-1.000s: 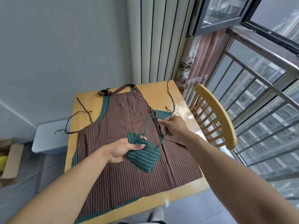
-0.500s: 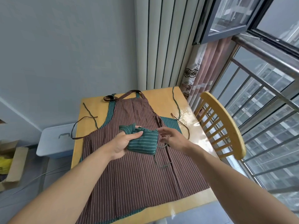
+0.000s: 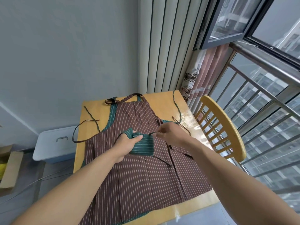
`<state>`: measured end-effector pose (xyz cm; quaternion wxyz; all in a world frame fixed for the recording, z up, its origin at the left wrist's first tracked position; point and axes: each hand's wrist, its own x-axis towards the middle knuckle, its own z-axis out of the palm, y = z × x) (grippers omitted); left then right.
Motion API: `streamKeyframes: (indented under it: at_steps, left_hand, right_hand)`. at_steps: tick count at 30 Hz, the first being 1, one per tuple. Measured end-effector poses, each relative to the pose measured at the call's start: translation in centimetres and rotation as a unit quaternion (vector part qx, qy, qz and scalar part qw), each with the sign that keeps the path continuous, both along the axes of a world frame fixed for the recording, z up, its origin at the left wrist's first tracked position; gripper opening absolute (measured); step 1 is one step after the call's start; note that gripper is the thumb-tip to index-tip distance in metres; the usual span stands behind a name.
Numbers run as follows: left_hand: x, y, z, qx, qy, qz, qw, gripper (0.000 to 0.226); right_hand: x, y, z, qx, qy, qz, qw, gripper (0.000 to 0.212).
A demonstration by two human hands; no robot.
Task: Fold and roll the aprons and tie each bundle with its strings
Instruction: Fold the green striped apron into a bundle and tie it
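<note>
Forearms enter from the near edge, both bare. Brown apron [image 3: 146,176] lies flat on the table [image 3: 164,98], bib toward the far edge, hem hanging just over the near edge; a green apron [image 3: 113,114] lies under it, showing only as a border along the bib's sides and at the near hem.

Left hand [image 3: 125,146] grips the green bundle [image 3: 143,146], fingers curled under and round its left end, thumb on top; a rolled green end pokes up beyond the thumb. Bundle is held over the middle of the brown apron, at about waist height of the garment; whether it touches the cloth below I cannot tell.

Right hand [image 3: 170,133] pinches a thin green string [image 3: 152,133] between thumb and fingertips, just right of the bundle's far right corner. String runs taut from the pinch back to the bundle's top.

Brown strings: one loops off the left edge of the table [image 3: 78,132], one trails toward the right edge [image 3: 185,129]. Green strings lie loose near the far left [image 3: 92,117] and far right corners [image 3: 177,106]. Neck strap [image 3: 123,99] is bunched at the far edge.

Chair [image 3: 227,125], yellow wood, stands against the right edge. Blue-grey bin [image 3: 55,143] sits on the floor beyond the left edge. Curtain [image 3: 203,75] and window railing [image 3: 259,88] behind the far right corner.
</note>
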<state>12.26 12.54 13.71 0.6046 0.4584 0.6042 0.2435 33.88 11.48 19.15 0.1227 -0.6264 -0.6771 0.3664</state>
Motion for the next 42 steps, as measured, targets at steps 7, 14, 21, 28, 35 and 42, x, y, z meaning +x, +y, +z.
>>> streamKeyframes:
  at_steps: [7,14,21,28,35,42]
  left_hand:
    - [1.3,0.8,1.4,-0.087,-0.139,0.173,0.971,0.035]
    - [-0.1,0.6,4.7,-0.148,-0.275,0.031,0.95,0.049]
    - [-0.6,-0.5,5.9,-0.171,-0.207,-0.178,0.947,0.044]
    - [-1.8,0.0,5.9,-0.22,-0.203,-0.141,0.944,0.053]
    - [-2.3,0.4,5.3,-0.235,-0.151,-0.163,0.946,0.052]
    - [-2.5,-0.1,4.5,-0.217,-0.126,-0.234,0.939,0.056]
  right_hand:
    - [-5.0,-4.3,-1.4,0.108,0.024,-0.017,0.994,0.035]
    - [-2.7,-6.4,-3.9,-0.247,0.331,0.005,0.911,0.027]
    - [-0.1,-4.2,-4.3,-0.26,0.284,0.008,0.923,0.01]
    - [-1.0,-3.5,-3.6,-0.22,0.286,-0.025,0.932,0.029]
    - [-1.5,-3.1,-2.9,-0.2,0.223,-0.013,0.954,0.035]
    - [-0.3,-2.3,-2.2,-0.268,0.414,-0.037,0.869,0.032]
